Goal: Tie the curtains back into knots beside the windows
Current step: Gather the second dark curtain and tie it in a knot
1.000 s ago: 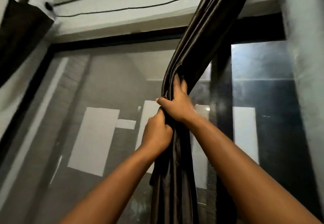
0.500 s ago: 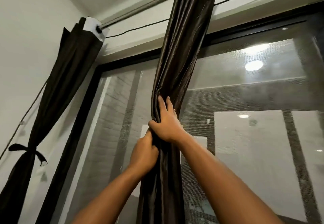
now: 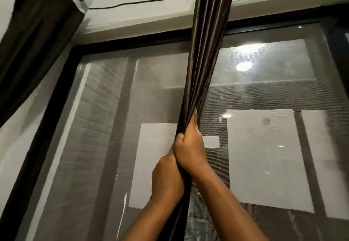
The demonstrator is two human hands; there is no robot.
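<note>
The dark curtain (image 3: 205, 55) runs up and down, a long bunch passing right through both fists. The right hand (image 3: 188, 146) wraps tight around it just above the left hand (image 3: 167, 176), which squeezes it too. The long loose part hangs below the fingers, so the knot likely starts there.

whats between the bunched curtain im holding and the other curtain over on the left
In the head view, only window: its dark frame and mesh-covered glass lie between the bunched curtain and the left curtain.
</note>
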